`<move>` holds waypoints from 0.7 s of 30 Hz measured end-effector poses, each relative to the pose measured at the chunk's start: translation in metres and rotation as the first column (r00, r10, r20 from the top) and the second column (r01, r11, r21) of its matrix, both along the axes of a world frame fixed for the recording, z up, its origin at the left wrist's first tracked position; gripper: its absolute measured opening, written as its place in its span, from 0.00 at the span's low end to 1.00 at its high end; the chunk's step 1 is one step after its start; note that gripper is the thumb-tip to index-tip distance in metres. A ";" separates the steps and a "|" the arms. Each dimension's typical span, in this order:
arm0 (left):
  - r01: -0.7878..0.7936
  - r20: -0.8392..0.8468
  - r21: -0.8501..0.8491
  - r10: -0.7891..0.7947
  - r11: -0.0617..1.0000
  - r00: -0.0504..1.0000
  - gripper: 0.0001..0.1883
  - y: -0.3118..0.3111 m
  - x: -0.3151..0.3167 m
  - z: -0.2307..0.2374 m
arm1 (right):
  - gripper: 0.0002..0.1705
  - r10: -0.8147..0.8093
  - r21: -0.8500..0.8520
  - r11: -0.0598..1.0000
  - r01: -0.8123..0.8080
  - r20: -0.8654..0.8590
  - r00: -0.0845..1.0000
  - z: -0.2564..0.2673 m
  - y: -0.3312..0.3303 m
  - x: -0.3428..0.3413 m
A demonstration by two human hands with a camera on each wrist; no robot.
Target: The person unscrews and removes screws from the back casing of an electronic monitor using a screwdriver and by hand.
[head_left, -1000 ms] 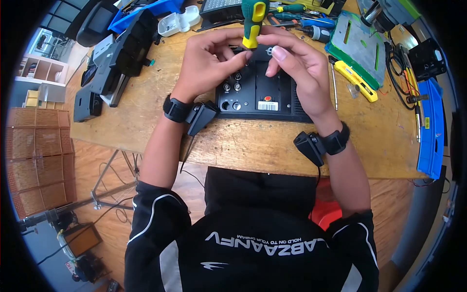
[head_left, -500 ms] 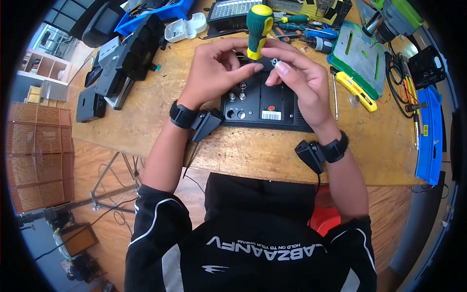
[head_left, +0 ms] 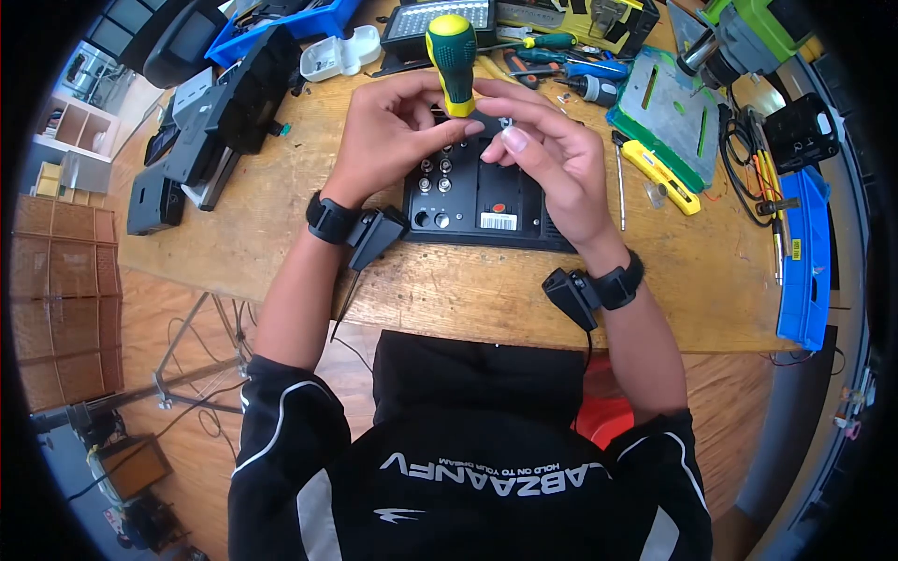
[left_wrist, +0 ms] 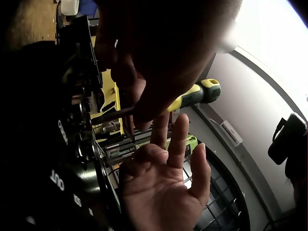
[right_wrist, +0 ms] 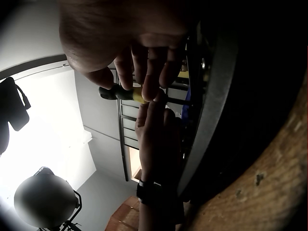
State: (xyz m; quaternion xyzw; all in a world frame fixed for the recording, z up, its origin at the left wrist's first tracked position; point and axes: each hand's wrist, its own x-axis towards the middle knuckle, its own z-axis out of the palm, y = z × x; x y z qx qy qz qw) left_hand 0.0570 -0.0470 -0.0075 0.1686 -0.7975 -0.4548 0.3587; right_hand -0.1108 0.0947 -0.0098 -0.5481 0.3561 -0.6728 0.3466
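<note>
A green and yellow screwdriver (head_left: pixel 456 67) stands nearly upright over a black device (head_left: pixel 472 208) with round metal connectors and a barcode label. My left hand (head_left: pixel 385 140) pinches it just below the yellow collar; in the left wrist view, thumb and fingers close round the dark shaft of the screwdriver (left_wrist: pixel 190 97). My right hand (head_left: pixel 563 168) hovers at the other side, fingers loosely bent beside the handle. Seen from the left wrist, the right hand (left_wrist: pixel 163 187) shows its palm with spread fingers. Whether its fingertips touch the screwdriver, I cannot tell. The screwdriver's tip is hidden in the head view.
Black equipment (head_left: pixel 245 112) and a white tray (head_left: pixel 339 54) lie left on the wooden table (head_left: pixel 468 285). Pliers and screwdrivers lie behind the device. At right are a yellow cutter (head_left: pixel 659 176), a green-edged metal plate (head_left: pixel 659 107), cables and a blue bin (head_left: pixel 804 257).
The head view has shifted slightly. The screwdriver's handle has tipped a little to the left over the device. My left hand keeps its pinch, and my right hand stays close by.
</note>
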 end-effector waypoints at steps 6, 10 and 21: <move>-0.036 0.080 -0.021 0.037 0.999 0.996 0.21 0.002 0.000 0.000 | 0.18 -0.022 0.024 0.999 0.022 -0.030 0.999 0.003 0.002 0.001; 0.039 0.027 0.033 -0.040 0.999 0.999 0.20 0.002 0.001 -0.002 | 0.19 -0.021 0.045 0.999 0.022 -0.025 0.999 0.003 0.003 -0.001; -0.031 0.006 -0.033 0.032 0.999 0.999 0.21 0.001 -0.001 -0.001 | 0.19 -0.034 0.001 0.999 0.034 -0.056 0.998 -0.003 0.000 -0.002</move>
